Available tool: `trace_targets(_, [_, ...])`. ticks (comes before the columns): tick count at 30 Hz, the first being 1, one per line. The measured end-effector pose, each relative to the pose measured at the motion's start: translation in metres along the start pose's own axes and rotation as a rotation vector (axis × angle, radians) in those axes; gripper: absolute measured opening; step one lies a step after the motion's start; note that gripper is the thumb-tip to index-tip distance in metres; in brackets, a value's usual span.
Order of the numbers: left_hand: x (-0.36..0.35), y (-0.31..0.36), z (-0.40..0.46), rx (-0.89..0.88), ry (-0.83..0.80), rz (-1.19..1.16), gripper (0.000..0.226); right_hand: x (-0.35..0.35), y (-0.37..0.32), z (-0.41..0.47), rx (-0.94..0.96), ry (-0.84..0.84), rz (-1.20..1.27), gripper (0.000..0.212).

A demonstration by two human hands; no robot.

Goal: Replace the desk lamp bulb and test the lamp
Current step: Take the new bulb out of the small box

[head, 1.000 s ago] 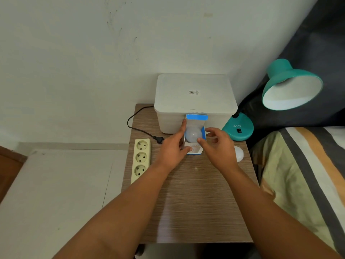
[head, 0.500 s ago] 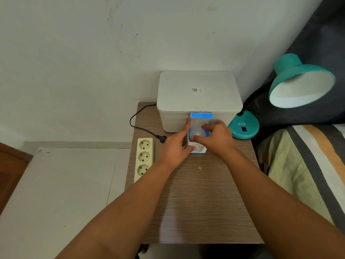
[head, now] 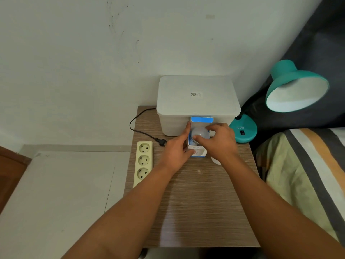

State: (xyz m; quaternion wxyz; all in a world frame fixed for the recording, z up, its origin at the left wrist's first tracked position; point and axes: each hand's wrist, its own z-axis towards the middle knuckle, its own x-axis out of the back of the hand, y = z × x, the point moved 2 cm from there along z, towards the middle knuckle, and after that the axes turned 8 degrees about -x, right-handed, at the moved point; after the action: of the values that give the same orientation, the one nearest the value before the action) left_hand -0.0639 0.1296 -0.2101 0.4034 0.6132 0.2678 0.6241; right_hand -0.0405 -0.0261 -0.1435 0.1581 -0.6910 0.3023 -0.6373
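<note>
A small blue and white bulb box [head: 199, 152] stands open on the wooden table [head: 196, 202], its flap up against the plastic container. My left hand [head: 177, 150] grips the box's left side. My right hand [head: 218, 141] has its fingertips closed around the white bulb [head: 199, 132] sitting in the box's opening. The teal desk lamp [head: 296, 88] stands at the table's right rear, its shade turned toward me with no bulb showing inside; its round base [head: 242, 130] carries a black switch. Another white bulb [head: 215, 160] lies on the table, mostly hidden under my right wrist.
A white lidded plastic container [head: 197, 101] sits at the back against the wall. A cream three-socket power strip [head: 143, 161] lies along the table's left edge, with the black plug [head: 161, 142] lying unplugged beside it. A striped bed [head: 302, 174] borders the right side.
My right hand moved from the box's right side onto the bulb in the opening and closed its fingers on it. My left hand stayed on the box.
</note>
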Motion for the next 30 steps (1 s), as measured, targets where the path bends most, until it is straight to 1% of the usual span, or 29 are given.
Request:
trace_targets(4, [-0.002, -0.001, -0.001, 0.010, -0.011, 0.011, 0.103, 0.011, 0.002, -0.007, -0.020, 0.011, 0.127, 0.062])
trace_targets(13, [0.000, 0.006, -0.003, 0.056, 0.006, 0.008, 0.106, 0.044, 0.010, -0.028, -0.055, 0.066, 0.355, 0.055])
trace_targets(17, [0.001, 0.013, -0.005, 0.072, 0.058, -0.057, 0.100, 0.051, 0.017, -0.035, -0.066, 0.086, 0.406, 0.052])
trace_targets(22, [0.001, 0.015, -0.006, 0.053, 0.042, 0.018, 0.108, 0.056, 0.029, -0.041, -0.102, 0.115, 0.458, 0.050])
trace_targets(24, [0.001, 0.014, -0.004, 0.035, 0.029, 0.043, 0.101, 0.058, 0.032, -0.042, -0.109, 0.132, 0.481, 0.047])
trace_targets(27, [0.002, 0.013, -0.003, 0.016, 0.019, 0.068, 0.083, 0.061, 0.038, -0.042, -0.124, 0.154, 0.500, 0.041])
trace_targets(29, [0.002, 0.013, -0.003, 0.010, 0.016, 0.068, 0.076, 0.063, 0.044, -0.041, -0.135, 0.169, 0.512, 0.042])
trace_targets(30, [0.002, 0.013, -0.004, 0.010, 0.014, 0.068, 0.075, 0.063, 0.047, -0.041, -0.139, 0.175, 0.515, 0.046])
